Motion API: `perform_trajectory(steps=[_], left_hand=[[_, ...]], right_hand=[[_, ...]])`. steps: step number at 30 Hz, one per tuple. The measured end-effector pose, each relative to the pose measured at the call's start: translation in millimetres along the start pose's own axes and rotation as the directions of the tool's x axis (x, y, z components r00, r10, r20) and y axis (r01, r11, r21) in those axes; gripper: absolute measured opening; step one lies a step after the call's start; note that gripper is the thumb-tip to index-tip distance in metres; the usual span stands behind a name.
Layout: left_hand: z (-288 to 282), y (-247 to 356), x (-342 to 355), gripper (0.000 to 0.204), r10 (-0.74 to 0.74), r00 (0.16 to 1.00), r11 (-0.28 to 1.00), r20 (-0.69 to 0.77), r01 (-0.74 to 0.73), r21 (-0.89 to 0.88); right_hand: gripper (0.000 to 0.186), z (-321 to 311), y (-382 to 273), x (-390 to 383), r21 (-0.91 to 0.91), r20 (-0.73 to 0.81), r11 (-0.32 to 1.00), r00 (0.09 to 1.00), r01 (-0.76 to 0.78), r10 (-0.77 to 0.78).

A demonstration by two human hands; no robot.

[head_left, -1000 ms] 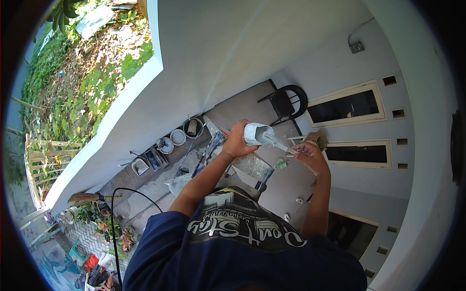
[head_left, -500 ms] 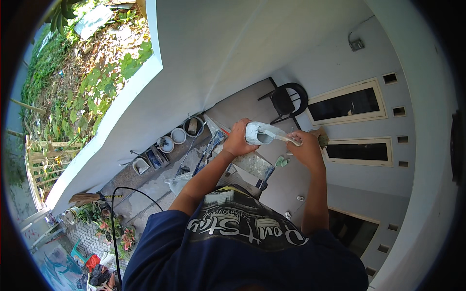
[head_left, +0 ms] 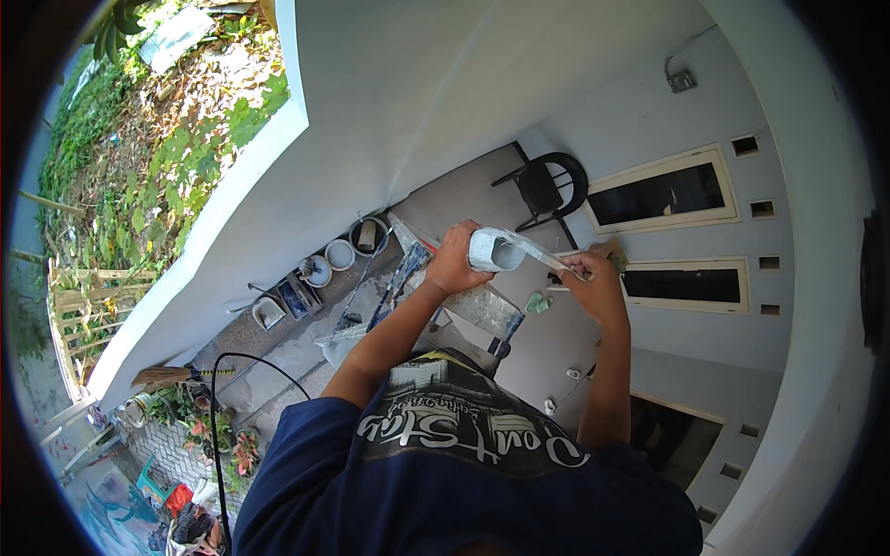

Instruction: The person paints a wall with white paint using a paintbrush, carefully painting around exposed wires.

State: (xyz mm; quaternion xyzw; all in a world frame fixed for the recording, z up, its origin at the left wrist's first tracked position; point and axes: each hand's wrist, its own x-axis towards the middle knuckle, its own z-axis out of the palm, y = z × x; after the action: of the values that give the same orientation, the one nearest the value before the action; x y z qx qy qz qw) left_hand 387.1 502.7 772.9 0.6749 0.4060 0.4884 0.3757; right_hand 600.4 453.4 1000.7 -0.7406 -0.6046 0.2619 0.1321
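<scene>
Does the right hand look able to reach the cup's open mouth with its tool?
Probably yes: the left hand holds the white cup tipped toward the right hand, with nothing between them.

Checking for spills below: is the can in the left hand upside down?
No: the can in the left hand lies on its side, its open mouth visible.

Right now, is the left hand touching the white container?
Touching: the head view shows the left hand wrapped around the white container.
</scene>
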Motion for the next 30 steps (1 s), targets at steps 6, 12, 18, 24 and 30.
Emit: perform_trajectory(steps=[6, 12, 18, 24, 30], left_hand=[[1, 0, -2, 0.086, -0.013, 1.0, 1.0, -0.002, 0.013, 0.017], [2, -6, -2, 0.09, -0.042, 0.998, 0.999, 0.051, 0.042, 0.016], [3, -7, -1, 0.09, -0.006, 1.0, 1.0, 0.007, 0.006, 0.007], [1, -5, -1, 0.091, 0.012, 1.0, 1.0, 0.007, -0.012, 0.012], [1, -4, -3, 0.091, 0.008, 1.0, 1.0, 0.027, -0.008, 0.008]], right_hand=[[0.029, -10, 5, -12, 0.014, 0.018, 1.0, 1.0, 0.014, -0.014], [0.029, 1, -16, -31, -0.114, 0.023, 0.991, 0.998, 0.066, -0.064], [0.028, 3, -21, -39, -0.203, 0.045, 0.978, 0.998, 0.042, -0.034], [0.029, -9, -29, -46, -0.249, 0.057, 0.968, 0.998, 0.024, -0.01], [0.032, -11, -21, -53, -0.262, 0.054, 0.965, 0.998, 0.002, 0.013]])
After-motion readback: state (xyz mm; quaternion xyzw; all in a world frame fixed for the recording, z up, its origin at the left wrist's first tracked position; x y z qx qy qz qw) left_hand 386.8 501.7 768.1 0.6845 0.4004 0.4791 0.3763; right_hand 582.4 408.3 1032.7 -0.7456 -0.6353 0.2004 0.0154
